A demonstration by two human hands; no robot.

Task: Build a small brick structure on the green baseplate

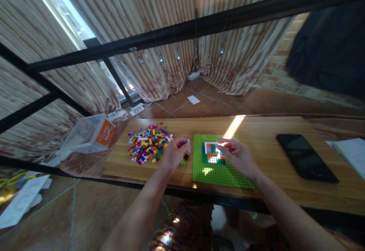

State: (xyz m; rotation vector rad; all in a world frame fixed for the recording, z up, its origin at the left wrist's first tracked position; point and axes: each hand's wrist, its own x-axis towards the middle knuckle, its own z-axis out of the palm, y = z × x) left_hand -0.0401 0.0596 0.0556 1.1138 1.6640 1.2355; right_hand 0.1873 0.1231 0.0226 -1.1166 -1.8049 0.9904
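My left hand is closed in a pinch at a light blue toy brick, just left of the green baseplate. A black brick and a lime green brick lie below its fingertips. On the baseplate stands a low square build of coloured bricks with a white and blue edge. My right hand reaches over the build's right side, thumb and fingers closed together at its upper edge. Glare and the fingers hide whatever that pinch holds.
A heap of mixed bricks covers the left part of the wooden table. A black phone lies at the right, with white paper beyond. A clear plastic box stands left of the table; a dark metal bar crosses behind.
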